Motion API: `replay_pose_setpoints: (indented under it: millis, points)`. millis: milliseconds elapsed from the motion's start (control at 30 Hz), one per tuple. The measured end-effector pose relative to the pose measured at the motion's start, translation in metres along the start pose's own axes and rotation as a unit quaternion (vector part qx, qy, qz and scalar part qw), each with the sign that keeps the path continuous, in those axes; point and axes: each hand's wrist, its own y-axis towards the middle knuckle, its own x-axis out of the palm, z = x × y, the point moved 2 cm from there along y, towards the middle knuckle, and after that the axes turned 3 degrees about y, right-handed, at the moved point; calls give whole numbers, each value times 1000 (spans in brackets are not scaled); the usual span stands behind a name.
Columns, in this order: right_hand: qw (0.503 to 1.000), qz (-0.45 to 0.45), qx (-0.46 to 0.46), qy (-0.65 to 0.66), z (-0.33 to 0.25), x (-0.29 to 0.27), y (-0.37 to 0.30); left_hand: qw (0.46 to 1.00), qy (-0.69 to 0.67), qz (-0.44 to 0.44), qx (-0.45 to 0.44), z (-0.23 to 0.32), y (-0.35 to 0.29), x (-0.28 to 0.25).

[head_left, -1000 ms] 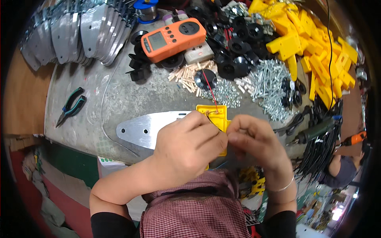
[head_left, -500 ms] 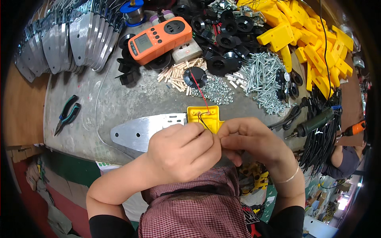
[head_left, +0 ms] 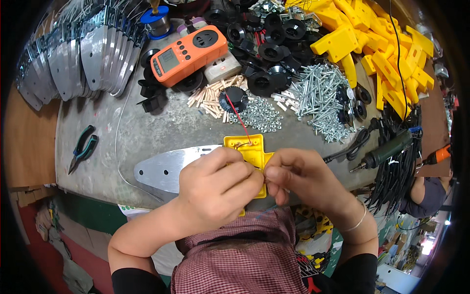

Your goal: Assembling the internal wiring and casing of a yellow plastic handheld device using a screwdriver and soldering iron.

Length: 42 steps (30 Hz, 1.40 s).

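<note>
A yellow plastic housing [head_left: 252,156] lies open side up in front of me, joined to a flat silver metal plate [head_left: 161,166] that points left. From a black dial [head_left: 234,99] a thin red wire [head_left: 239,120] runs into the housing, where a short black wire [head_left: 240,145] curves. My left hand [head_left: 220,183] covers the inner end of the plate, its fingers pinched on the black wire above the housing. Fingertip to fingertip with it, my right hand [head_left: 306,176] is closed in a pinch; what it holds is too small to make out.
Pliers [head_left: 83,148] lie at left, below stacked metal plates [head_left: 93,59]. Behind the housing are an orange power meter [head_left: 190,54], a solder spool [head_left: 156,22], nuts [head_left: 262,115], screws [head_left: 320,100] and black dials. Yellow housings [head_left: 362,39], a green screwdriver [head_left: 384,151] and black cables [head_left: 391,181] sit right.
Both hands have come slightly nearer to me and shifted left, still pinching close together. More of the housing's lower part shows between them. The whole view has shifted a little.
</note>
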Motion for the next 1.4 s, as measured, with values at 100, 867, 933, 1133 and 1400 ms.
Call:
replay_pose_setpoints:
  millis: [100,867,933,1133,1400]
  points:
    - [963,112,-169,-175,5,9,-13,998,-49,-1,-48,-2,6,-3]
    - [739,92,-359,-563,13,-8,-60,998,47,-22,-30,5,10,-2]
    - [668,87,-328,-662,23,8,-57,997,50,-36,-38,8,13,-3]
    - [643,28,-376,-667,22,8,-56,996,28,-45,-71,7,7,-5]
    - [905,135,-174,-363,-1,-66,-59,996,29,-41,-80,2,-7,-10]
